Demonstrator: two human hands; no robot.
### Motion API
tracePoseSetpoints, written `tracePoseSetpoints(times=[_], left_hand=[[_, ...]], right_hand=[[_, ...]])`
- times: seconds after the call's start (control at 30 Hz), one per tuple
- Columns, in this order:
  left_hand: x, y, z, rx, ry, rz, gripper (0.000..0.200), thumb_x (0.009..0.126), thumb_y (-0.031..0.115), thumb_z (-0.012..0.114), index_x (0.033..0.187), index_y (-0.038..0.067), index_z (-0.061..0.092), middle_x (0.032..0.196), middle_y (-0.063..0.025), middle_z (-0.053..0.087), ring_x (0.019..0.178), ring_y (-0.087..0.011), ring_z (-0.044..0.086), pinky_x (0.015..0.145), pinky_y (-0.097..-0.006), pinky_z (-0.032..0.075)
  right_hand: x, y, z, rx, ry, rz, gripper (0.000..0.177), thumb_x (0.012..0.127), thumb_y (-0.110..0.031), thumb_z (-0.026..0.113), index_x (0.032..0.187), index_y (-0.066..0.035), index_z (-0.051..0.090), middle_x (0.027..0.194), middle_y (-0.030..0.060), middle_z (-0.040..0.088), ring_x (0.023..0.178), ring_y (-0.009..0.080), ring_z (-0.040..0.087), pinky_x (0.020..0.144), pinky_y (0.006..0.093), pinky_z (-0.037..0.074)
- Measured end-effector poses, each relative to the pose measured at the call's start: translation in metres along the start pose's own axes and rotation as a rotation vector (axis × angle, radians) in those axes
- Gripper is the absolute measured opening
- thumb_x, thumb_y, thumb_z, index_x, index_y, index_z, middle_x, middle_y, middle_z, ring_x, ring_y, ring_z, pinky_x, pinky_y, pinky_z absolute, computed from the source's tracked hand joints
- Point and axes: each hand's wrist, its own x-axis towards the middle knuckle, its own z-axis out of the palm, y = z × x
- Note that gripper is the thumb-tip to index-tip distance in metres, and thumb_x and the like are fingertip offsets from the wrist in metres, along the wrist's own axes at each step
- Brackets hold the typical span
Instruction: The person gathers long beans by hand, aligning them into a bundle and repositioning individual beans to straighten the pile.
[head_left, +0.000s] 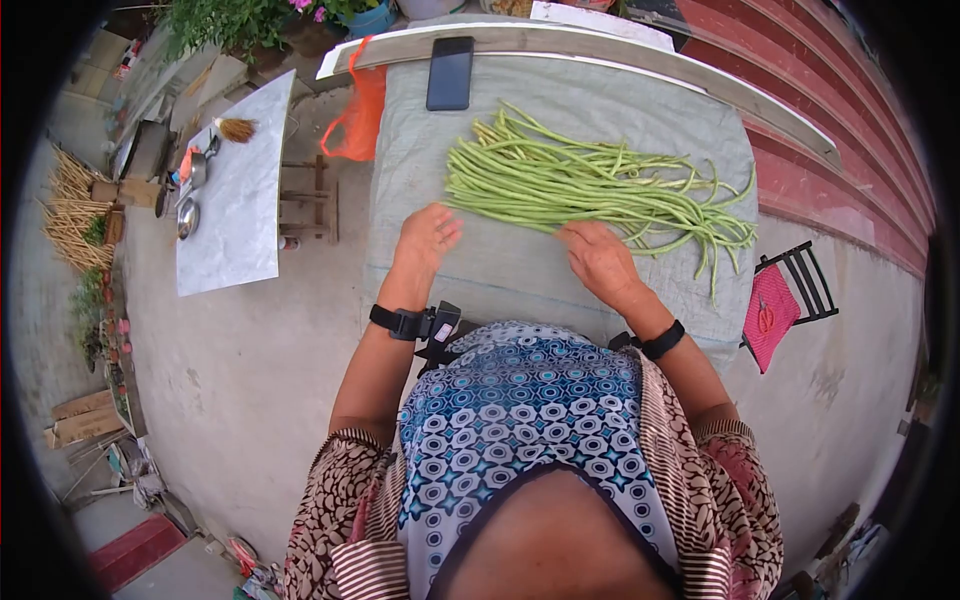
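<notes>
A bundle of long green beans (590, 185) lies across the cloth-covered table (500, 275), its stems gathered at the left and its thin tips fanned out to the right. Just below the left end of the bundle is my left hand (430, 232), fingers apart and holding nothing. My right hand (600, 258) is at the near edge of the bundle, with bent fingers closed on long beans; its fingertips are partly hidden. Both wrists wear black straps, and a small box is fixed at the left one.
A black phone (450, 74) lies at the table's back, near a white-edged board (560, 42). An orange plastic bag (362, 110) hangs at the left corner. Farther left, a grey side table (235, 200) bears a brush and metal bowls. Scissors lie on a pink-covered chair (775, 325) at right.
</notes>
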Motion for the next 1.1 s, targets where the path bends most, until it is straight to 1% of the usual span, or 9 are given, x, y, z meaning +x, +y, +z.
tracePoseSetpoints(times=[0.07,0.17,0.23,0.27,0.33,0.53,0.87,0.93,1.1], left_hand=[[0.006,-0.02,-0.006,0.026,-0.046,-0.132,0.033,0.092,0.017,0.057,0.118,0.0,0.048,0.12,-0.0163,0.054,0.109,-0.0317,0.057,0.093,-0.0407,0.049],[0.02,-0.036,-0.021,-0.03,-0.233,-0.172,0.035,0.093,0.015,0.055,0.123,-0.001,0.046,0.129,-0.0189,0.052,0.113,-0.0324,0.056,0.096,-0.0417,0.049],[0.02,-0.034,-0.022,-0.031,-0.267,-0.183,0.038,0.093,0.015,0.054,0.126,-0.001,0.044,0.133,-0.0195,0.05,0.114,-0.0325,0.055,0.097,-0.0414,0.048],[0.019,-0.033,-0.023,-0.031,-0.285,-0.189,0.039,0.094,0.015,0.054,0.128,-0.001,0.044,0.135,-0.0198,0.049,0.115,-0.0326,0.055,0.097,-0.0413,0.048],[0.019,-0.032,-0.025,-0.01,-0.337,-0.206,0.042,0.094,0.016,0.055,0.131,-0.001,0.042,0.135,-0.0188,0.05,0.115,-0.0322,0.055,0.097,-0.041,0.047],[0.021,-0.035,-0.022,0.014,-0.442,-0.245,0.045,0.095,0.02,0.056,0.133,0.0,0.043,0.135,-0.017,0.05,0.117,-0.0304,0.053,0.099,-0.04,0.046],[0.022,-0.04,-0.012,0.053,-0.545,-0.248,0.048,0.095,0.026,0.057,0.132,-0.001,0.044,0.137,-0.0175,0.049,0.119,-0.0287,0.052,0.1,-0.0378,0.044],[0.023,-0.041,-0.012,0.054,-0.562,-0.258,0.047,0.095,0.027,0.058,0.132,0.0,0.045,0.134,-0.0164,0.051,0.118,-0.0287,0.053,0.1,-0.0377,0.044],[0.018,-0.038,-0.005,-0.031,-0.607,-0.267,0.039,0.095,0.03,0.059,0.124,0.006,0.05,0.12,-0.0109,0.057,0.115,-0.0263,0.054,0.097,-0.0376,0.045]], right_hand=[[0.008,-0.009,0.02,-0.051,0.015,-0.017,0.037,0.074,-0.005,0.066,0.111,-0.008,0.062,0.113,0.0075,0.06,0.102,0.0275,0.055,0.086,0.039,0.045],[0.021,-0.021,0.039,-0.155,0.04,0.025,0.04,0.074,-0.008,0.066,0.114,-0.01,0.061,0.11,0.006,0.059,0.1,0.0258,0.054,0.083,0.039,0.043],[0.026,-0.026,0.051,-0.223,0.027,0.088,0.041,0.074,-0.01,0.067,0.114,-0.011,0.06,0.106,0.005,0.058,0.098,0.0249,0.053,0.081,0.0384,0.041],[0.027,-0.029,0.058,-0.249,0.032,0.101,0.036,0.076,-0.011,0.064,0.112,-0.011,0.061,0.101,0.0047,0.058,0.095,0.0245,0.053,0.079,0.038,0.041],[0.032,-0.034,0.066,-0.306,0.046,0.128,0.028,0.079,-0.012,0.06,0.106,-0.012,0.064,0.093,0.0041,0.057,0.089,0.0237,0.054,0.077,0.037,0.042],[0.034,-0.05,0.068,-0.298,0.216,0.091,0.025,0.079,-0.013,0.061,0.103,-0.011,0.064,0.089,0.0033,0.056,0.089,0.0229,0.054,0.077,0.0367,0.041],[0.054,-0.05,0.08,-0.327,0.175,0.193,0.016,0.076,-0.013,0.064,0.091,-0.011,0.06,0.088,0.0048,0.056,0.088,0.0251,0.054,0.077,0.0371,0.04],[0.053,-0.055,0.075,-0.263,0.224,0.185,0.015,0.076,-0.013,0.065,0.09,-0.011,0.058,0.087,0.0056,0.057,0.088,0.0262,0.053,0.077,0.0379,0.04],[0.04,-0.06,0.07,-0.13,0.084,0.152,0.017,0.078,-0.012,0.066,0.091,-0.009,0.056,0.088,0.0082,0.058,0.088,0.0299,0.054,0.079,0.0412,0.041]])
